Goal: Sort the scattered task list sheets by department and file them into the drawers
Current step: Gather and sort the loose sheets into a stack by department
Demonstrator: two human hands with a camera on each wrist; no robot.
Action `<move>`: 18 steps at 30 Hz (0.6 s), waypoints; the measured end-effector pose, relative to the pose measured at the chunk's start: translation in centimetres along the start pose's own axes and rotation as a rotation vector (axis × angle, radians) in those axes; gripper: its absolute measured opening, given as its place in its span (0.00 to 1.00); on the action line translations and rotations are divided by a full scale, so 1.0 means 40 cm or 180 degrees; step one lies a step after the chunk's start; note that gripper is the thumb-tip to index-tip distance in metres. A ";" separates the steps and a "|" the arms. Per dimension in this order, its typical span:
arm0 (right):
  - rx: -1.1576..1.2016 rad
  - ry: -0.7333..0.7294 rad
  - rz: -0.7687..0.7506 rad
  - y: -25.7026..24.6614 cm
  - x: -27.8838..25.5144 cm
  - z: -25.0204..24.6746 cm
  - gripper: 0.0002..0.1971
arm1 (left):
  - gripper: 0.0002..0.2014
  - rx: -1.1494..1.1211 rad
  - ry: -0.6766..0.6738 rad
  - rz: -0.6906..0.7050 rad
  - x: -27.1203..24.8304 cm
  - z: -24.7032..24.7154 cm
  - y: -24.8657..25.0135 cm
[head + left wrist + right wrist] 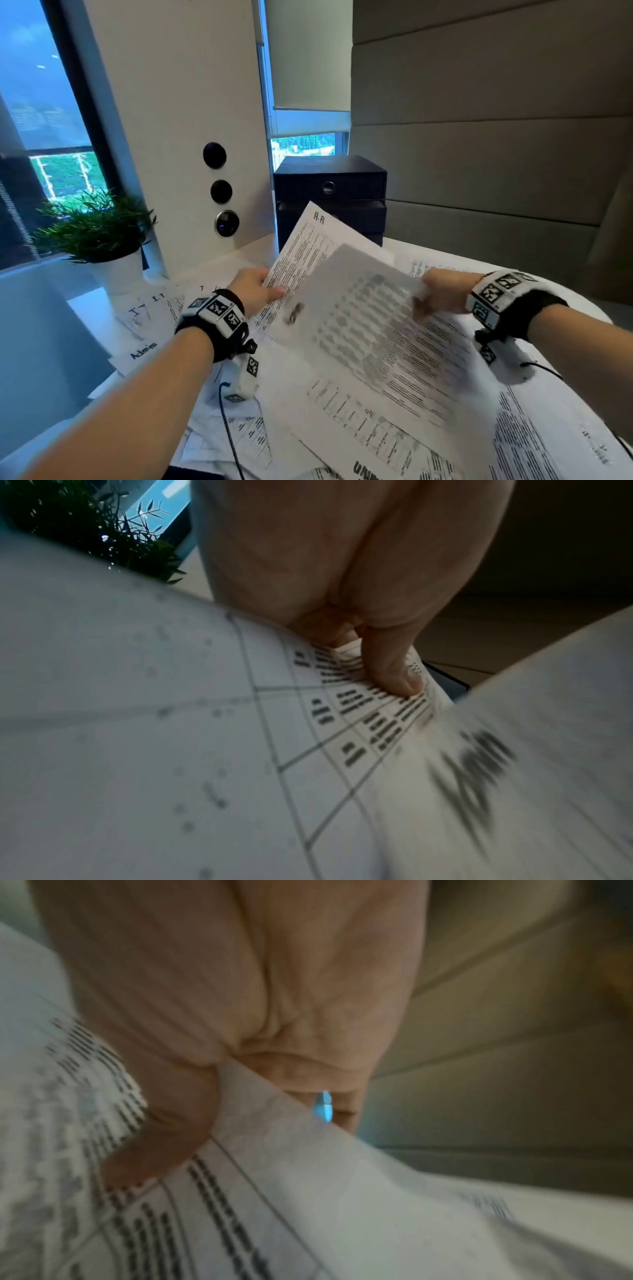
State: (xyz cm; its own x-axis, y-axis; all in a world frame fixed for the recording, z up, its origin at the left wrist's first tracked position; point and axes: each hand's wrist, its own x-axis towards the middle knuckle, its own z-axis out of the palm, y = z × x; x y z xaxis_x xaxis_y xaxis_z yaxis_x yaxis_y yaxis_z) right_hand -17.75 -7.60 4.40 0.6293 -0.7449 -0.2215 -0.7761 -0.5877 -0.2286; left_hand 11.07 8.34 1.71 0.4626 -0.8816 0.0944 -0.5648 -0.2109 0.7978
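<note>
Left hand: the left hand (252, 288) pinches the edge of the H.R sheet (310, 240), thumb (394, 669) pressed down on the printed table, fingers tucked under the paper.
H.R sheet: lifted off the desk and tilted, its "H.R" heading pointing up toward the drawer unit (330, 192).
Right hand: the right hand (442, 291) grips a second sheet (370, 329), thumb on top and fingers beneath; that page is smeared with motion blur, so its heading can't be read.
Second sheet: raised above the pile, overlapping the lower right part of the H.R sheet.
Scattered sheets: more task lists (394, 435) lie spread over the white desk (579, 308) under both forearms; one reading "Admin" (144, 350) sits left of the left wrist, and a few marked "IT" (157, 298) lie just beyond it.
Drawer unit: dark, stacked drawers at the back of the desk, partly hidden by the H.R sheet.
Surroundings: a potted plant (96, 233) stands at the left by the window.
</note>
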 end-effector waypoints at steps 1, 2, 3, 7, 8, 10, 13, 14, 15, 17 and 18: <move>-0.0121 -0.0023 -0.0146 -0.021 0.005 0.000 0.07 | 0.06 0.0001 -0.0032 0.0032 -0.003 0.003 -0.002; -0.0275 -0.0022 -0.0290 -0.045 0.009 -0.001 0.08 | 0.06 0.0012 -0.0035 0.0067 -0.006 0.006 -0.003; -0.0478 -0.0034 -0.0419 -0.074 0.012 -0.003 0.09 | 0.07 0.0034 -0.0013 0.0092 -0.008 0.007 -0.005; -0.1190 -0.0161 -0.0998 -0.179 0.050 0.034 0.16 | 0.06 -0.0063 -0.0030 -0.0008 -0.010 0.001 -0.022; -0.1294 -0.0238 -0.1205 -0.194 0.072 0.064 0.20 | 0.06 -0.0096 -0.0033 -0.0047 -0.012 -0.002 -0.027; -0.1410 -0.0435 -0.1576 -0.223 0.110 0.133 0.25 | 0.08 -0.0118 -0.0048 -0.0140 -0.014 -0.005 -0.039; -0.1486 -0.0641 -0.1738 -0.253 0.113 0.189 0.24 | 0.05 -0.0097 -0.0062 -0.0218 -0.011 -0.003 -0.058; -0.1285 -0.0676 -0.1681 -0.258 0.114 0.192 0.23 | 0.04 -0.0097 -0.0061 -0.0230 -0.011 -0.003 -0.061; -0.1179 -0.0707 -0.1616 -0.258 0.120 0.191 0.22 | 0.04 -0.0126 -0.0061 -0.0235 -0.008 -0.003 -0.067; -0.1379 -0.0705 -0.1464 -0.249 0.122 0.180 0.21 | 0.05 -0.0203 -0.0079 -0.0259 -0.005 -0.003 -0.070; -0.1576 -0.0674 -0.1368 -0.248 0.117 0.171 0.21 | 0.05 -0.0212 -0.0089 -0.0286 -0.005 -0.003 -0.069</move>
State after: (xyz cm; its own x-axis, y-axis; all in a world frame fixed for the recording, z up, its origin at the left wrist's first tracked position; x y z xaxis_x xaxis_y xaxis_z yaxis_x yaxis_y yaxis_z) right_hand -6.84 -3.10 -0.86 0.8405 -0.3652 -0.4001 -0.3510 -0.9297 0.1113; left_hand 12.63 9.15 -0.45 0.4894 -0.8720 0.0047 -0.4749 -0.2620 0.8402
